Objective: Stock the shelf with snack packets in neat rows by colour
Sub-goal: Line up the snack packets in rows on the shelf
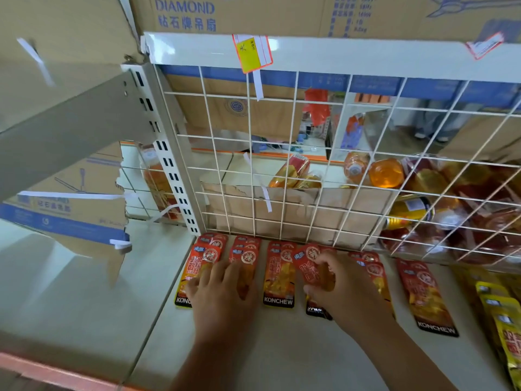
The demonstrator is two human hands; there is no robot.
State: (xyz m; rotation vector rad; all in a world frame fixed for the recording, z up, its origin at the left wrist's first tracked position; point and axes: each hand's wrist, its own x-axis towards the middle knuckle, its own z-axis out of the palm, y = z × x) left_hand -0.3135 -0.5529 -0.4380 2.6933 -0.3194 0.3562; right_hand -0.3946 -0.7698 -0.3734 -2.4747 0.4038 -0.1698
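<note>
A big cardboard box (253,12) marked DIAMOND sits on top, above the white wire grid (296,165) that backs the pale shelf (282,348). Behind the grid, on the far right, orange bottles (386,173) lie in a heap. On the shelf, against the foot of the grid, red packets (279,275) lie in overlapping columns side by side, each running near to far. Yellow packets (507,334) are stacked at the right edge, near the last red column. The hands are apart. The left hand (222,292) lies flat, its fingers fairly straight, on the two leftmost columns. The right hand (346,289) has its fingers curled round a tilted packet (308,263) over a middle column.
</note>
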